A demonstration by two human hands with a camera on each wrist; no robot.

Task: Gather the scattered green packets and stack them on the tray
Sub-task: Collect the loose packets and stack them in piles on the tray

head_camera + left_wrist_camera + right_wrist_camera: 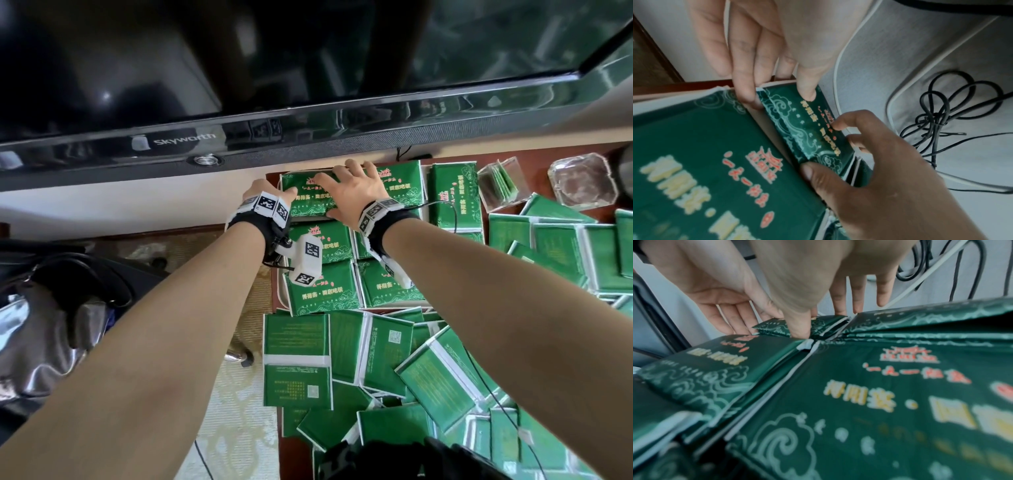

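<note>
Green packets fill the right half of the head view. Both hands work on one top packet (310, 195) at the far left corner of the tray (281, 291), of which only a pale rim shows along its left side. That packet lies face up on a stack, below the black TV (239, 85) marked Skyworth.

The left hand (265, 198) is at the packet's left end; in the left wrist view its thumb (812, 172) lies on the printed face and its curled fingers (851, 120) wrap the edge, so it grips the packet. The right hand (352, 192) lies over the packet's right part with fingers spread and straight, thumb at the near edge: it presses, flat and relaxed, rather than pinching.

On the tray, six face-up piles can be counted, in two columns of three, though arms and wrist gear hide parts of them. One more pile (454, 195) stands just right of the tray.

Loose packets (394, 370) lie scattered and overlapping on the red-brown table (534, 178) nearer the person and to the right, mostly back side up; too many overlap for a sure count. Two clear plastic boxes (500, 186) sit at the far right, and black cables (941, 120) lie behind the tray.
</note>
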